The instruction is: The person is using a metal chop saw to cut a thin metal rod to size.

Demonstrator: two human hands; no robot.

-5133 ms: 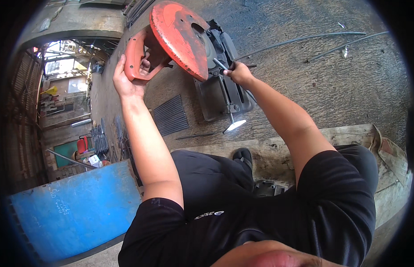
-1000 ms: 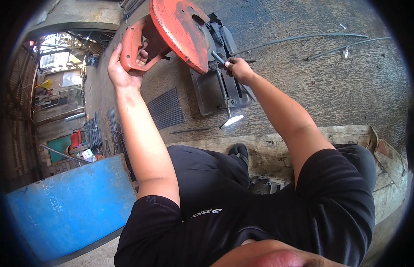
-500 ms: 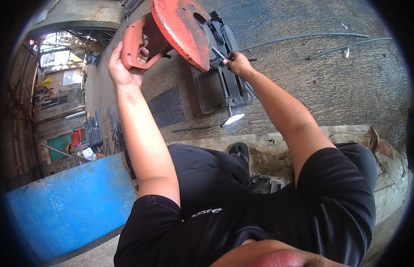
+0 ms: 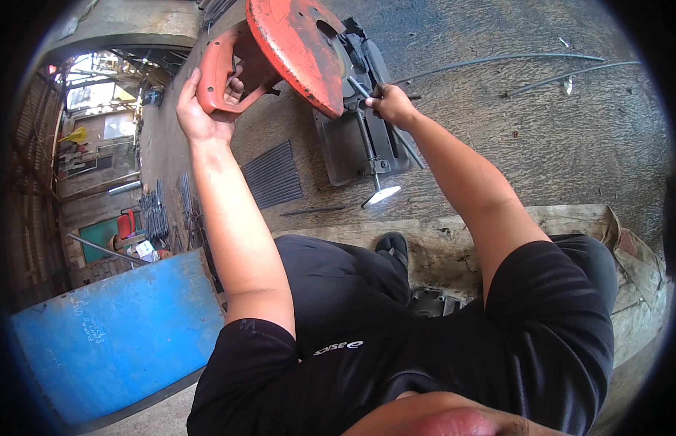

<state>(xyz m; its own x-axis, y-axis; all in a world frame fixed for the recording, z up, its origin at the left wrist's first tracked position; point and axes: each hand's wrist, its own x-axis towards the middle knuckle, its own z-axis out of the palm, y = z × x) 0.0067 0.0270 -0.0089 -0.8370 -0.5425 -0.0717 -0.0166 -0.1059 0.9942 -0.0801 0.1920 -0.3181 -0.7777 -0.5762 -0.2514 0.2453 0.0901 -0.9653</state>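
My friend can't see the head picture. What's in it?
A person's left hand grips the handle of a red chop saw while the right hand holds a metal rod at its base. Dark rods lie side by side nearby.

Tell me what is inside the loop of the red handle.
In the loop of the red handle, fingers of the left hand show. The red handle covers part of them, so whether they press its far side cannot be seen.
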